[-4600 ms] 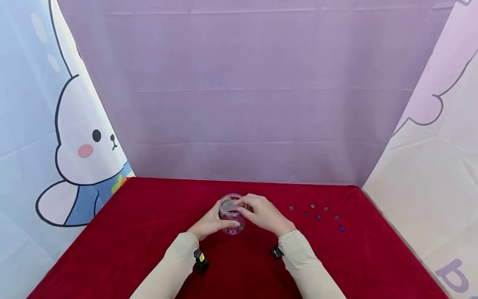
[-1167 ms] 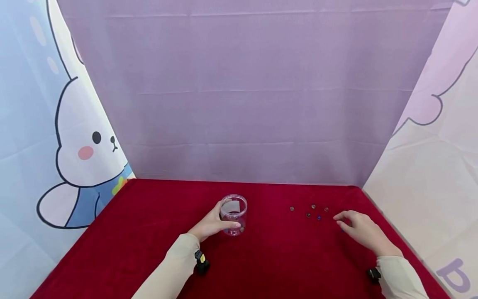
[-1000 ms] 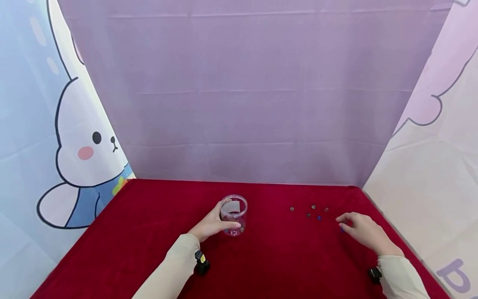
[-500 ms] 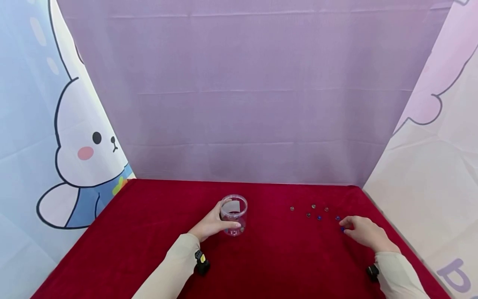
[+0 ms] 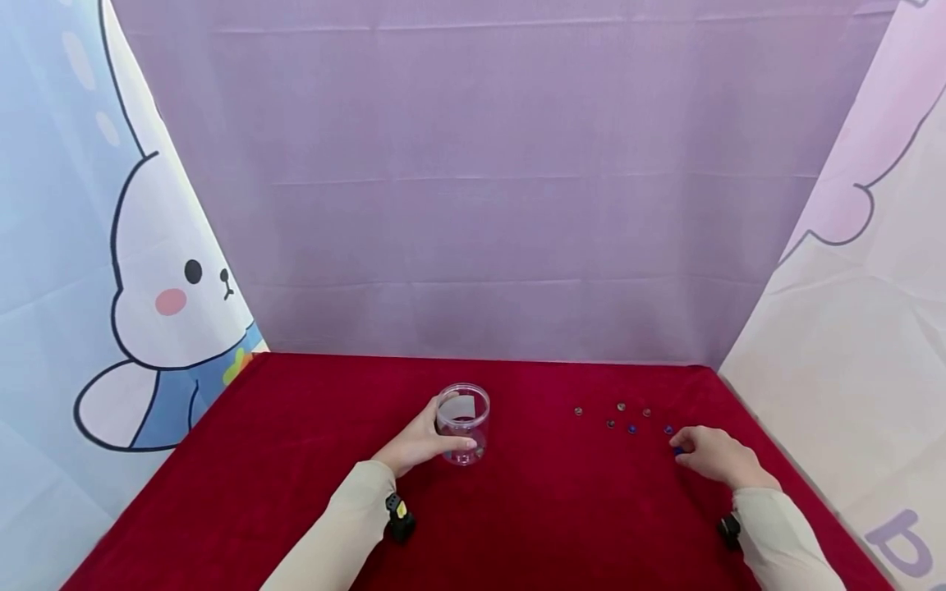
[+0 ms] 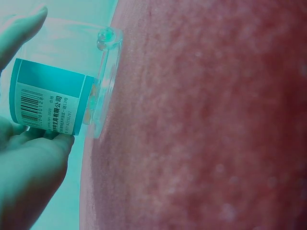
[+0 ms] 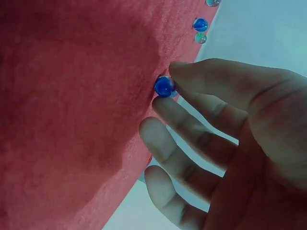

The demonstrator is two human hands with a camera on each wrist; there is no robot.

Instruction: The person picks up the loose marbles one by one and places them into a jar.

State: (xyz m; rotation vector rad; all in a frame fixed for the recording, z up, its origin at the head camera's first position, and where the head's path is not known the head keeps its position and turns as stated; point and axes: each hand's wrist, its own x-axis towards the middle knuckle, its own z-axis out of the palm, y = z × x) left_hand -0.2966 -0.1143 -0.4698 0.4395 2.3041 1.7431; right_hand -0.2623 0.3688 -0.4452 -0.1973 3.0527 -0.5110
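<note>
My left hand (image 5: 423,441) grips a clear plastic jar (image 5: 463,420) standing open-topped on the red cloth, its thumb across the near side. In the left wrist view the jar's label (image 6: 50,98) has a barcode, and glass marbles (image 6: 106,37) lie at its base. At the right, my right hand (image 5: 717,455) is low over the cloth. In the right wrist view its thumb and a fingertip are on either side of a blue marble (image 7: 164,86), pinching it at the cloth. The other fingers are loosely bent.
Several loose marbles lie left of and beyond the right hand, among them a blue marble (image 5: 668,429), another blue marble (image 5: 631,428) and a greenish marble (image 5: 621,406). Red cloth (image 5: 547,509) covers the table. A purple curtain (image 5: 473,205) hangs behind it.
My right hand left the jar's mouth and went right to the marbles. Over the last second its fingers closed in on the nearest blue marble. The left hand and jar stay put.
</note>
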